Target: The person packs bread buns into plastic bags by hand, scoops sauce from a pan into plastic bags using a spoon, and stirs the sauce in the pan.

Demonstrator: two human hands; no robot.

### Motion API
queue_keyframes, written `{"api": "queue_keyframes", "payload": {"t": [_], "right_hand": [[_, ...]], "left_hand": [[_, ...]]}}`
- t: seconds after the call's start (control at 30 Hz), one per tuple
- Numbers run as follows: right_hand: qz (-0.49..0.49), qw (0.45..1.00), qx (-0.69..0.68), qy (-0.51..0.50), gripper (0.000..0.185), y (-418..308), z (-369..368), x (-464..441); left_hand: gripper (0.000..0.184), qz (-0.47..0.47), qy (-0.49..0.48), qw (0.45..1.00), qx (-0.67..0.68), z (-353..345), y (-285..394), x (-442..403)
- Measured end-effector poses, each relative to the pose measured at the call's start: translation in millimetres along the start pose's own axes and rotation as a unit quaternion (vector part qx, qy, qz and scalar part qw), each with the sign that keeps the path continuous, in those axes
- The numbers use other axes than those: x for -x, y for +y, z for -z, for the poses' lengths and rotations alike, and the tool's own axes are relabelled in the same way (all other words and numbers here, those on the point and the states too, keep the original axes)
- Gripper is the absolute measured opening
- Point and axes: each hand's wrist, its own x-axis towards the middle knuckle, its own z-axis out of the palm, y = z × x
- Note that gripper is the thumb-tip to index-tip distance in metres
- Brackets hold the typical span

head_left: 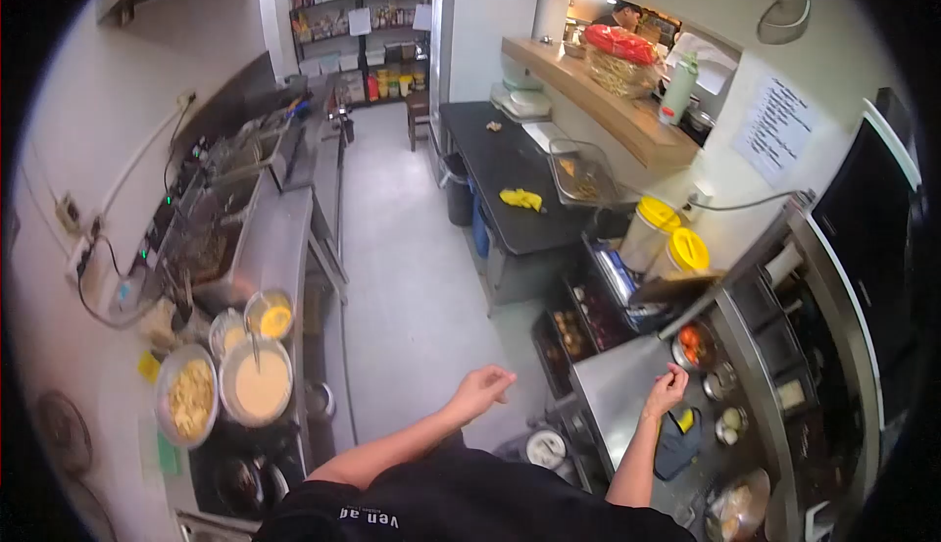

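My left hand (480,391) is held over the floor at the middle of the head view, its fingers loosely curled; what it holds, if anything, is too small to tell. My right hand (668,389) is above the steel counter (613,390), close to a bowl of red tomatoes (692,344). Its fingers are bent, and their inner side is hidden. Just below that hand, a dark grey cloth item (678,444) with a yellow patch lies on the counter. Small bowls (730,424) stand to its right.
At left, a bowl of creamy batter (259,385) and a bowl of pale pieces (188,397) stand near the stove. Fryers (201,233) line the left wall. A black worktop (490,165) bears a yellow cloth (520,199). A person (623,17) is beyond the hatch.
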Motion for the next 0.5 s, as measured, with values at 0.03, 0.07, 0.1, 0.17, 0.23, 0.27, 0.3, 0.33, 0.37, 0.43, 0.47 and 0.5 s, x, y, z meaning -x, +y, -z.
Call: {"api": "queue_keyframes", "payload": {"t": [0.03, 0.07, 0.1, 0.17, 0.23, 0.27, 0.3, 0.33, 0.37, 0.43, 0.47, 0.5], "right_hand": [[-0.019, 0.999, -0.025, 0.035, 0.019, -0.4, -39.3, -2.5], [-0.039, 0.996, -0.040, 0.066, 0.018, -1.1, -66.6, -0.2], [-0.148, 0.979, -0.129, 0.048, 0.018, -18.7, -99.8, -2.2], [-0.173, 0.966, -0.193, 0.009, 0.018, -66.3, -163.7, -5.0], [-0.189, 0.955, -0.219, -0.061, 0.017, -63.0, -240.2, -5.1], [-0.221, 0.942, -0.230, -0.103, 0.017, -105.5, -264.4, -11.8], [-0.229, 0.930, -0.261, -0.120, 0.017, -128.4, -297.9, -13.9], [-0.193, 0.933, -0.267, -0.144, 0.016, -144.4, -331.6, -16.7], [-0.184, 0.920, -0.299, -0.175, 0.016, -163.5, -361.6, -19.6], [-0.165, 0.916, -0.298, -0.212, 0.018, -203.7, -413.3, -22.7], [-0.151, 0.913, -0.303, -0.227, 0.018, -222.5, -436.0, -23.4], [-0.139, 0.911, -0.306, -0.240, 0.019, -234.4, -455.3, -22.2]], "left_hand": [[0.027, 0.016, 0.001, 1.000, 0.015, 27.2, 23.3, -13.9], [0.027, 0.028, -0.001, 1.000, 0.008, 50.7, 53.5, -20.6], [0.028, -0.028, -0.031, 0.999, 0.017, 72.1, 93.4, -32.6], [0.034, -0.176, -0.111, 0.975, 0.078, 113.1, 165.6, -48.3], [0.045, -0.332, -0.187, 0.909, 0.168, 153.6, 238.7, -39.1], [0.049, -0.407, -0.261, 0.849, 0.213, 176.7, 268.8, -30.6], [0.050, -0.484, -0.292, 0.798, 0.209, 197.6, 288.5, -24.3], [0.048, -0.519, -0.362, 0.746, 0.209, 217.4, 317.3, -4.6], [0.047, -0.544, -0.433, 0.688, 0.207, 237.2, 346.3, 15.1], [0.021, -0.650, -0.544, 0.510, 0.147, 260.6, 382.2, 0.7], [0.016, -0.791, -0.412, 0.452, 0.015, 281.1, 393.2, 7.6], [0.016, -0.788, -0.418, 0.452, 0.023, 304.1, 400.7, -0.8]]}}
